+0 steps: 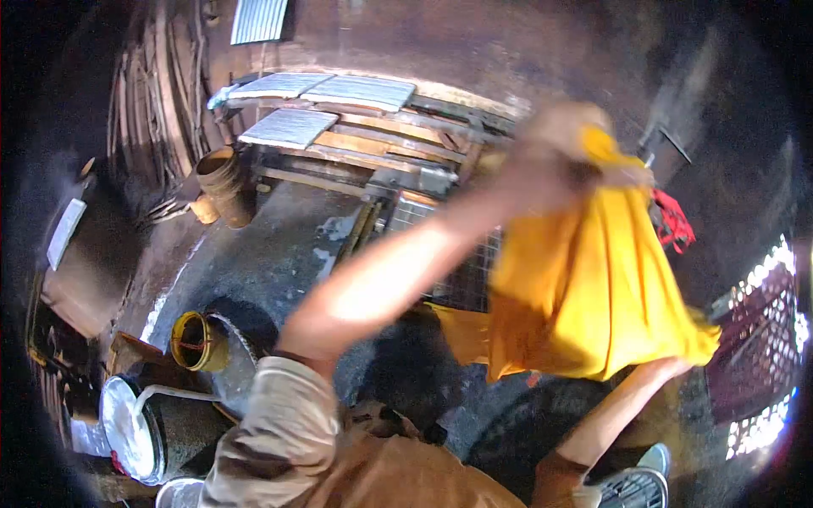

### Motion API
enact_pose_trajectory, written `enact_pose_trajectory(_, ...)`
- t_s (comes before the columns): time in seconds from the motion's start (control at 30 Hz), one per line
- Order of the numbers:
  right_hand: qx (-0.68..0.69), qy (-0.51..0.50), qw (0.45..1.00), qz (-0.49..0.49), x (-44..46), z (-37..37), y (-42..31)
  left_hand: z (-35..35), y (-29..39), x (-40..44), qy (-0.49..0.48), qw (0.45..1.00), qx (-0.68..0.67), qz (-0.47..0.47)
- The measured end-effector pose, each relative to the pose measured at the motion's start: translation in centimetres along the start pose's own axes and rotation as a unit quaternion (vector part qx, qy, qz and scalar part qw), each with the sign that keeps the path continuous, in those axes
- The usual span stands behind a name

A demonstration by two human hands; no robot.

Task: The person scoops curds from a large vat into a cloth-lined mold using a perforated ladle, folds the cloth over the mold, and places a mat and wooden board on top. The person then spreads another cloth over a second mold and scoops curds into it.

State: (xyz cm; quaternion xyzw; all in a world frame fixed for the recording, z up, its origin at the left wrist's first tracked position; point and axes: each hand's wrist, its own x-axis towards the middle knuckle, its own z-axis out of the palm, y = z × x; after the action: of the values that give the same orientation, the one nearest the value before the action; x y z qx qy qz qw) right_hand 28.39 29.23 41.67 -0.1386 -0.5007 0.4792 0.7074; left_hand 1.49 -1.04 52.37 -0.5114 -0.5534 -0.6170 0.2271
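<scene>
A large piece of yellow cloth hangs in folds between my hands on the right side of the view. My left hand is raised high, blurred by motion, and closed on the cloth's upper end. Lower down at the right, my right hand is closed at the cloth's bottom corner, its fingers partly hidden by the fabric. Behind the cloth lies a wire grid on a frame, partly covered from sight.
A wooden slatted bench bears several corrugated metal sheets. A rusty can, a yellow bucket and a lidded drum stand to the left. A red item hangs at the right wall; a metal basket is beside my right arm.
</scene>
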Motion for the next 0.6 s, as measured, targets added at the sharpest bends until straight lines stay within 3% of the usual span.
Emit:
enact_pose_trajectory(0.07,0.070,0.016,0.997,-0.021,4.3,-0.5,-2.9,-3.4,0.1,0.1,-0.070,0.988,0.117,-0.071)
enact_pose_trajectory(0.13,0.122,0.031,0.991,-0.039,7.0,-0.4,-5.0,-5.5,-1.1,-0.5,-0.102,0.979,0.175,-0.035)
enact_pose_trajectory(0.17,0.026,0.050,0.995,-0.081,5.0,3.0,-7.4,-6.7,-0.6,-0.6,-0.148,0.964,0.196,-0.104)
enact_pose_trajectory(0.2,-0.031,0.074,0.995,-0.062,5.7,3.2,-8.0,-7.9,-0.2,-0.8,-0.192,0.942,0.216,-0.172)
enact_pose_trajectory(0.27,-0.164,0.010,0.964,-0.211,9.5,-0.8,-4.7,-10.4,-2.6,-2.0,-0.224,0.942,0.198,-0.156)
enact_pose_trajectory(0.3,0.080,-0.024,0.996,-0.014,8.9,-0.6,-4.9,-11.5,-2.8,-2.5,-0.262,0.923,0.227,-0.166)
enact_pose_trajectory(0.33,0.065,-0.044,0.997,-0.014,8.0,-0.3,-5.1,-12.5,-2.7,-2.9,-0.299,0.902,0.256,-0.175)
enact_pose_trajectory(0.37,0.081,-0.068,0.994,0.014,7.4,-0.7,-5.2,-13.3,-2.2,-3.3,-0.314,0.898,0.290,-0.109)
enact_pose_trajectory(0.4,0.098,-0.093,0.990,0.045,6.7,-1.3,-4.9,-14.2,-2.1,-3.8,-0.343,0.870,0.329,-0.133)
enact_pose_trajectory(0.43,-0.001,-0.105,0.993,-0.056,5.8,-1.5,-3.9,-15.0,-1.7,-4.2,-0.366,0.845,0.377,-0.106)
enact_pose_trajectory(0.47,-0.087,-0.139,0.982,-0.090,5.1,-2.6,-3.4,-15.8,-1.2,-4.6,-0.388,0.815,0.423,-0.078)
enact_pose_trajectory(0.57,-0.203,-0.238,0.943,-0.113,2.3,-4.6,-2.1,-17.6,-0.4,-4.8,-0.356,0.782,0.505,-0.084)
enact_pose_trajectory(0.6,-0.214,-0.248,0.937,-0.119,1.2,-5.2,-1.2,-18.5,0.3,-4.3,-0.310,0.817,0.472,-0.117)
